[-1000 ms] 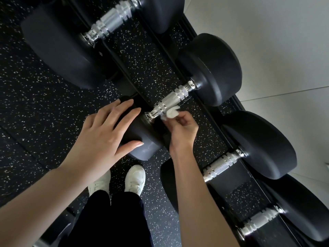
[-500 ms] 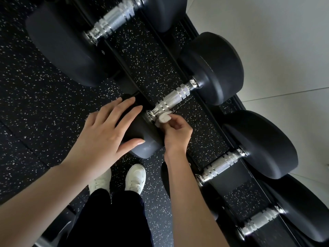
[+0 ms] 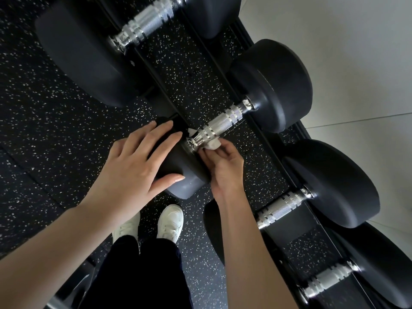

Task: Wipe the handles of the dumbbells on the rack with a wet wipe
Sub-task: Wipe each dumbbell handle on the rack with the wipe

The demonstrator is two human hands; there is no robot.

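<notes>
A black speckled rubber floor [image 3: 44,130] fills the left of the view, and the black rack [image 3: 267,148] runs across it from the upper left to the lower right. Four dumbbells lie in the rack side by side, each with round black heads and a ribbed, knurled, silver handle. The second dumbbell [image 3: 274,85] from the top is the one under the hands. Its larger-looking far head sits toward the pale surface at the right, and its near head [image 3: 189,181] points toward the person.

Its handle [image 3: 225,121] is bright metal with grooved rings at both ends and fine knurling between. The long axis lies crosswise to the rack rails, running from the lower left up to the upper right.

The left hand [image 3: 136,168] lies flat on the near head, fingers straight and spread, gripping nothing. The right hand [image 3: 223,161] has its fingers curled and pinches the wet wipe [image 3: 213,144], a small white wad pressed against the near end of the handle, just beside the near head. White shoes [image 3: 169,221] stand below.
</notes>
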